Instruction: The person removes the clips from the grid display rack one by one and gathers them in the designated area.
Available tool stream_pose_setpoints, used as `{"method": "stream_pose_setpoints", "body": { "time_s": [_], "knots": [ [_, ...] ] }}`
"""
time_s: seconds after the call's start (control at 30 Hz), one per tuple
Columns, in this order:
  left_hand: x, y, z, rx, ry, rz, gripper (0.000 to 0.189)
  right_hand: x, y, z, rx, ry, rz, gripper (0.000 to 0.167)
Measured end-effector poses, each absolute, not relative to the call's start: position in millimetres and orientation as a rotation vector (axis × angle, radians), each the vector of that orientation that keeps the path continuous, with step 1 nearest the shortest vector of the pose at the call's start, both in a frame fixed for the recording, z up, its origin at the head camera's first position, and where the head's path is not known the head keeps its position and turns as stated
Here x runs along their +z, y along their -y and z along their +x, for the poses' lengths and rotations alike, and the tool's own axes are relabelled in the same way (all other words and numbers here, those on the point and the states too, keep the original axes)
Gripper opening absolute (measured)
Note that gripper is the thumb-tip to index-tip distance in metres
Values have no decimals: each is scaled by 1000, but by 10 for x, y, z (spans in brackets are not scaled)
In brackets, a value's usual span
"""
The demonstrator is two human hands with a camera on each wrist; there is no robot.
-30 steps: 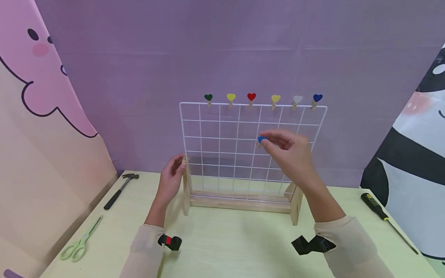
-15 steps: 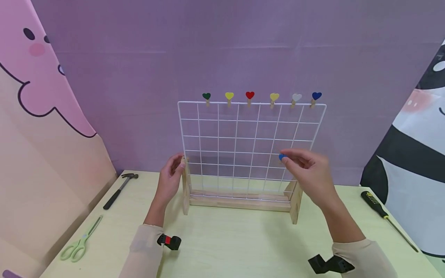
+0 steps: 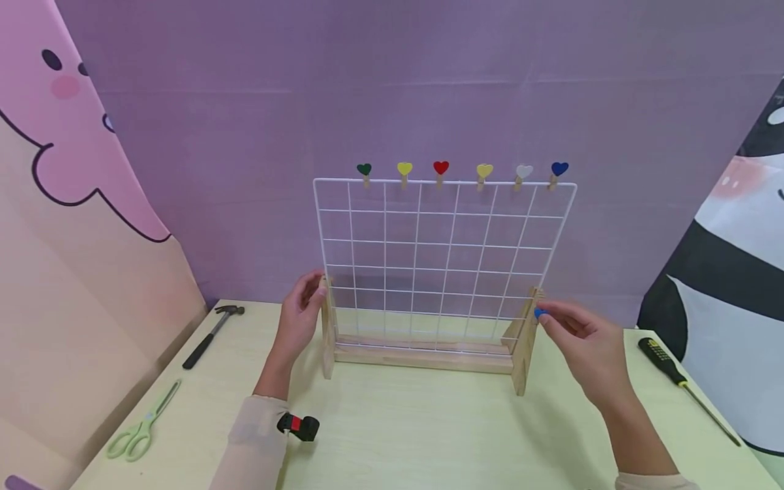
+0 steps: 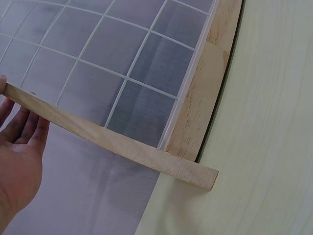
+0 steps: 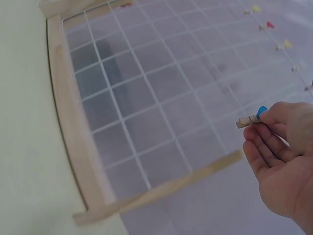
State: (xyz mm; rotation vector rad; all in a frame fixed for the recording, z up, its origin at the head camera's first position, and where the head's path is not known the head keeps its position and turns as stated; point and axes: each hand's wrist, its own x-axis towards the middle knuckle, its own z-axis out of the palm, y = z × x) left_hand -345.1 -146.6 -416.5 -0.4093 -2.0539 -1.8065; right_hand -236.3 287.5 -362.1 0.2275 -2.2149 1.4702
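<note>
A white wire grid (image 3: 422,213) stands upright in a wooden stand (image 3: 422,358). Along its top bar sit several small clothespins with hearts: green (image 3: 364,169), yellow, red, yellow, white and dark blue (image 3: 560,169). My left hand (image 3: 299,309) grips the top of the stand's left upright (image 4: 98,132), thumb on one side and fingers on the other. Between thumb and fingertips, my right hand (image 3: 584,347) pinches a wooden clothespin (image 5: 248,121) with a bright blue heart (image 3: 540,313). It is close to the stand's right upright (image 3: 524,347); whether they touch I cannot tell.
On the table's left side lie a hammer (image 3: 211,338) and light green scissors (image 3: 143,425). A black and yellow screwdriver (image 3: 664,364) lies near the right edge. A purple cloth (image 3: 392,88) hangs behind the table.
My right hand has moved down and to the right with the clothespin, from in front of the grid to beside the right upright. The left hand has kept its place.
</note>
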Motion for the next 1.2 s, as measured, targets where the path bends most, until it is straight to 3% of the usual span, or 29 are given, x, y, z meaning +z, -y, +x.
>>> {"method": "stream_pose_setpoints", "body": {
  "time_s": [0.47, 1.2],
  "knots": [
    [-4174, 1447, -3459, -1802, 2058, -403, 39, -4112, -3283, -2385, 1377, 2382, 76, 35],
    [-4167, 1462, -3442, -1805, 2060, -393, 39, -4587, -3675, -2536, 1340, 2726, 34, 39]
  ]
}}
